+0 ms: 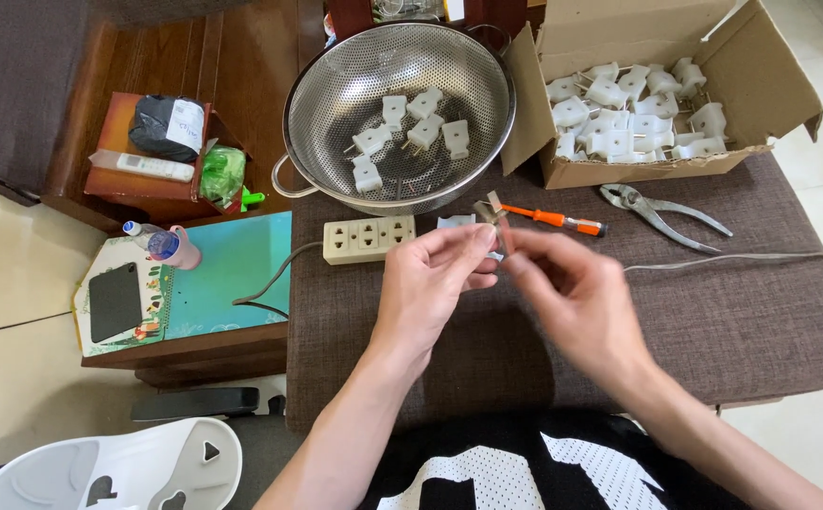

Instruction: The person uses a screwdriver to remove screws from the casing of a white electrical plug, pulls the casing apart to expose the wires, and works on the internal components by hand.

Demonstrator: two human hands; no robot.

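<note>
Plug part (489, 219), small, pale and largely hidden by fingers, sits pinched between left hand (433, 274) and blurred right hand (572, 288) over the brown cushion (713, 312), below the steel colander (397, 113), its exact form indistinct, grey cable (728, 259) trailing right.

You have 1 view only, from the camera worn on your head, so no second view shares the scene. It looks steeply down and forward over your chest onto the brown woven cushion surface (713, 321), close enough that your left hand (435, 279) and right hand (576, 293) fill the middle of the frame, with both forearms entering from the bottom edge. The far edge of the view reaches the perforated steel colander (336, 85) and the open cardboard box (780, 66). At the left it takes in the low wooden side table (213, 274) and pale floor.
</note>
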